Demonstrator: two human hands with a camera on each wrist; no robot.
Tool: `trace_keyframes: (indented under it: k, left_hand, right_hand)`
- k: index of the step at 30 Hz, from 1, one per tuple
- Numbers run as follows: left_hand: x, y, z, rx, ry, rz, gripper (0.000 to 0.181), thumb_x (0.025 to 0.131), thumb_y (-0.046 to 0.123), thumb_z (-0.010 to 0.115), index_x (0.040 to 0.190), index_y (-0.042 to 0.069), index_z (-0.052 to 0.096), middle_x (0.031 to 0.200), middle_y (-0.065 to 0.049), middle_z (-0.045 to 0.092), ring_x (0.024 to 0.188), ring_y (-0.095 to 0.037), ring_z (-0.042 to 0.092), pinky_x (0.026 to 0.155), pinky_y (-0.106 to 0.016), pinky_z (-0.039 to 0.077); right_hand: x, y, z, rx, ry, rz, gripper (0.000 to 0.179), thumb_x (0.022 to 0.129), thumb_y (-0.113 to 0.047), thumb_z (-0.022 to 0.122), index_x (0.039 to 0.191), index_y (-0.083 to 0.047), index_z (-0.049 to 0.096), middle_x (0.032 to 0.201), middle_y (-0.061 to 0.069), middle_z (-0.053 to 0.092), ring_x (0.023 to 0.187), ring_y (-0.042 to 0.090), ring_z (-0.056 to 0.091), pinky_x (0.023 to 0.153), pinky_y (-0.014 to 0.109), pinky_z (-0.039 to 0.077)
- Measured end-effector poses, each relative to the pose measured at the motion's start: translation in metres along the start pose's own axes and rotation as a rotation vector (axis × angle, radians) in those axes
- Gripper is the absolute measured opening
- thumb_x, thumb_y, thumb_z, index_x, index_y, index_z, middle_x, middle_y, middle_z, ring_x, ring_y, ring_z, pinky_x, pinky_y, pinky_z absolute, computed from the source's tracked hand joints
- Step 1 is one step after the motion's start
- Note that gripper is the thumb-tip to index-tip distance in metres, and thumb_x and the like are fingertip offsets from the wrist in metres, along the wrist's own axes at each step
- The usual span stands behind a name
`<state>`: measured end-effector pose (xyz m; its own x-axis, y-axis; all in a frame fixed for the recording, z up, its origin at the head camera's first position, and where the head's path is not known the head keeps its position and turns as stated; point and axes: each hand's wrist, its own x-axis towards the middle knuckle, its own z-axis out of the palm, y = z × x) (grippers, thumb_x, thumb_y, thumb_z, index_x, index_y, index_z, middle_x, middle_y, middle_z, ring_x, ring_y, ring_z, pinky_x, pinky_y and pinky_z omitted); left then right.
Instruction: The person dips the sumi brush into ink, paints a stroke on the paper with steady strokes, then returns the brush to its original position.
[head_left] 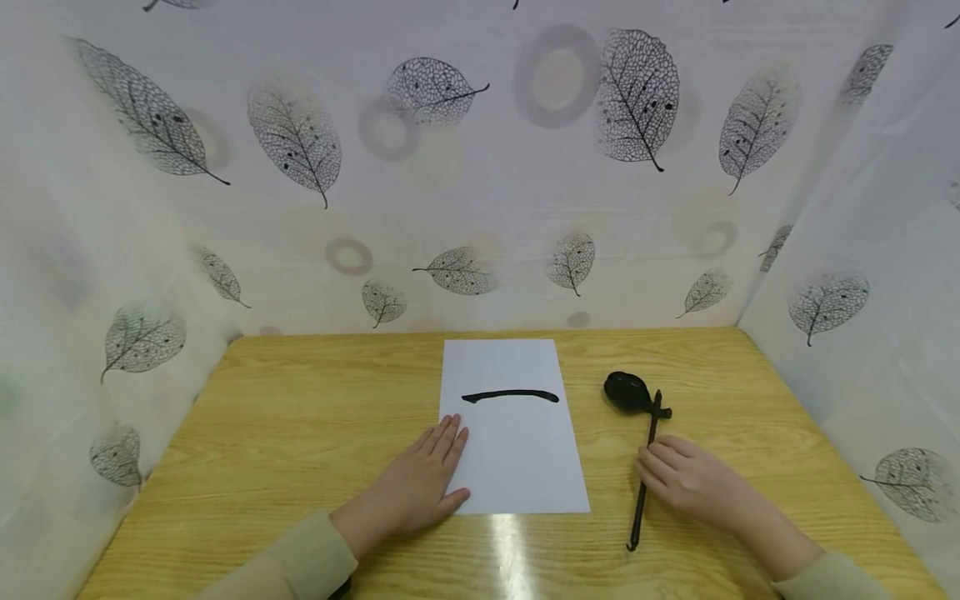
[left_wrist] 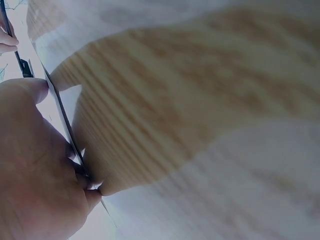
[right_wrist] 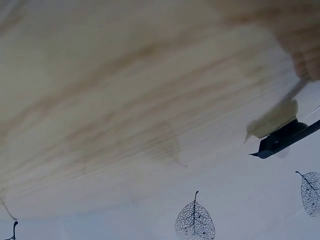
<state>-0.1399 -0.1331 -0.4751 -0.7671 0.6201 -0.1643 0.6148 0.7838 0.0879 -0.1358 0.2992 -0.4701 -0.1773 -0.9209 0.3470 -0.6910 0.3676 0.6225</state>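
Note:
A white paper sheet (head_left: pixel 513 458) with one black horizontal brush stroke (head_left: pixel 510 395) lies on the table. My left hand (head_left: pixel 416 487) rests on the sheet's left edge, fingers extended and thumb spread near its lower corner. The left wrist view shows this left hand (left_wrist: pixel 40 160) along the paper edge. At the right, my right hand (head_left: pixel 690 479) holds a black writing brush (head_left: pixel 641 508) by its handle. The brush tip points away from me and crosses the short handle of a black ink dish (head_left: pixel 626 392). The right wrist view catches the dish (right_wrist: pixel 282 135) at its edge.
The wood-grain table (head_left: pixel 315 417) is glossy and reflects light near its front. A pale curtain (head_left: pixel 480 192) with leaf prints rises behind the table and along both sides.

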Motion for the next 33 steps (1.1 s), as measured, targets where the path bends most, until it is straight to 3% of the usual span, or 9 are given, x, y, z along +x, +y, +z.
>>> trace_keyframes:
  k: [16,33]
  left_hand:
    - [-0.0011,0.0012,-0.0020,-0.022,0.006,-0.005,0.081,0.110,0.052,0.047,0.167,-0.002,0.025,0.177,-0.023,0.017,0.165,-0.036,0.019,0.134,-0.048,0.027]
    - [-0.0018,0.0019,-0.0026,-0.029,0.004,0.002,0.081,0.110,0.051,0.047,0.166,-0.003,0.025,0.177,-0.022,0.017,0.165,-0.036,0.020,0.134,-0.049,0.027]
  right_hand:
    - [-0.0032,-0.0017,0.0074,0.013,-0.066,-0.004,0.072,0.113,0.007,0.009,0.094,-0.010,0.076,0.094,0.006,0.076,0.085,0.020,0.070,0.080,0.036,0.062]
    - [-0.0089,0.0000,-0.0005,0.006,-0.049,-0.015,0.069,0.114,0.006,0.010,0.104,-0.009,0.077,0.103,0.006,0.079,0.090,0.018,0.073,0.082,0.034,0.061]
